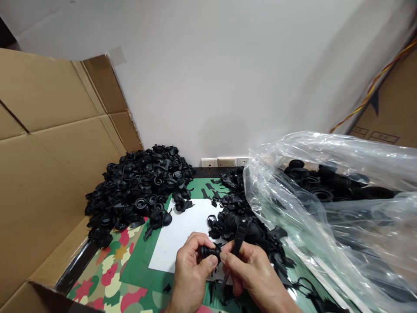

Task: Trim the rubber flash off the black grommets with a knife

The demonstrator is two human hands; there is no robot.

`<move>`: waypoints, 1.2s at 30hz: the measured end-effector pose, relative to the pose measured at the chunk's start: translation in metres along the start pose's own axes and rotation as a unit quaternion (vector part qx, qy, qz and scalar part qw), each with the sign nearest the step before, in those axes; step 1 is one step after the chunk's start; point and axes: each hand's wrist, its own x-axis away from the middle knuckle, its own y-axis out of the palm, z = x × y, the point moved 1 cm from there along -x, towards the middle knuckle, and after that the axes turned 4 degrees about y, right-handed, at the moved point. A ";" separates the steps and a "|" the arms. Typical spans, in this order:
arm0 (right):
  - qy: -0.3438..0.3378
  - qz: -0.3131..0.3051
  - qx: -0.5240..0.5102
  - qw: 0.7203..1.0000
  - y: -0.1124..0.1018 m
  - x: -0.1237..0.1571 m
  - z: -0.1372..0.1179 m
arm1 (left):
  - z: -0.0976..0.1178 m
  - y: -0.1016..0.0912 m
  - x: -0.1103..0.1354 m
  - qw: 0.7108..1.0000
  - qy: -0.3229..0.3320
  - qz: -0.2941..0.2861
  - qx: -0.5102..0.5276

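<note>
Between the thumb and fingers of my left hand (193, 271) is a small black ribbed rubber bellows (210, 251), held over a white sheet (172, 248). My right hand (250, 269) is closed, its thumb and index fingertips pinched at the bellows' right end. That same hand grips a slim black tool (241, 232), tweezers-like, slanting up out of the fist; its exact kind is unclear. Whether the fingertips also pinch a bit of rubber is hidden. Just beyond the right hand lies a heap of black rubber scraps (234, 213).
A large pile of black rubber bellows (140, 187) rests at left against a cardboard box (58, 143). A clear plastic bag (325, 217) with black rubber parts (322, 180) occupies the right. Wall sockets (224, 162) sit behind the green mat (143, 265).
</note>
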 end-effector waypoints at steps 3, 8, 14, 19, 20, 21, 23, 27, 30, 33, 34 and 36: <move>-0.005 0.002 -0.004 1.000 -0.001 -0.002 0.004 | 0.001 0.000 0.000 1.000 -0.008 0.006 0.008; -0.012 0.007 0.004 1.000 -0.003 -0.006 0.009 | 0.003 0.000 0.000 1.000 -0.011 0.017 0.023; 0.000 0.024 0.018 1.000 -0.003 -0.006 0.011 | 0.004 0.000 -0.001 0.996 -0.059 0.039 0.051; 0.003 0.033 0.014 0.999 -0.001 -0.004 0.008 | 0.003 -0.002 -0.001 0.994 -0.072 0.055 0.060; 0.004 0.034 0.011 0.999 -0.001 -0.004 0.008 | 0.003 -0.003 -0.001 0.994 -0.070 0.057 0.060; 0.004 0.035 0.011 0.999 -0.001 -0.003 0.007 | 0.003 -0.003 -0.001 0.994 -0.068 0.058 0.060; 0.004 0.039 0.010 0.999 0.000 -0.003 0.005 | 0.002 -0.004 -0.001 0.994 -0.065 0.061 0.059; 0.007 0.047 0.012 0.999 0.000 -0.002 0.004 | 0.001 -0.004 -0.001 0.994 -0.072 0.066 0.057; 0.006 0.046 0.018 0.999 0.000 -0.002 0.004 | 0.001 -0.004 -0.002 0.993 -0.074 0.071 0.053; 0.002 0.046 0.022 0.999 0.001 -0.003 0.004 | 0.001 -0.004 -0.002 0.994 -0.066 0.071 0.045; 0.001 0.046 0.022 0.999 0.001 -0.003 0.005 | 0.001 -0.004 -0.002 0.995 -0.063 0.070 0.041; -0.004 0.047 0.021 0.999 0.002 -0.004 0.005 | 0.000 -0.004 -0.002 0.996 -0.056 0.066 0.029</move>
